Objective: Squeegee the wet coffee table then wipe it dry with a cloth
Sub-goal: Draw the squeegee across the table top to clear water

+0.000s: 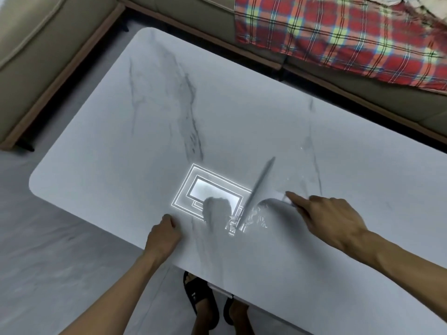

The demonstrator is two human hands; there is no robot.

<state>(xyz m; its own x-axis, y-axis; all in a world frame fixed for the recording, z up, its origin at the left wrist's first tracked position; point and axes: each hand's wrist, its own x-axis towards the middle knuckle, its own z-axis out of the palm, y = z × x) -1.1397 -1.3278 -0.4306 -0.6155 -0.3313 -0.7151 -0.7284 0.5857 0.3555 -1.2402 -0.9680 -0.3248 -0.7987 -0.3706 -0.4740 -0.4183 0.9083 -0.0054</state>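
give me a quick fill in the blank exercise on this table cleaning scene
1. The person's right hand grips a grey ___ on the white marble-look coffee table.
2. The left hand rests on that table's ___ edge.
3. A red plaid blanket lies on the beige ___.
Missing: squeegee, near, sofa.

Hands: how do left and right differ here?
The left hand rests curled on the coffee table near its edge, holding nothing; the right hand grips the squeegee, index finger outstretched. The left hand is off the wet patch; the right hand is beside it. Both are bare.
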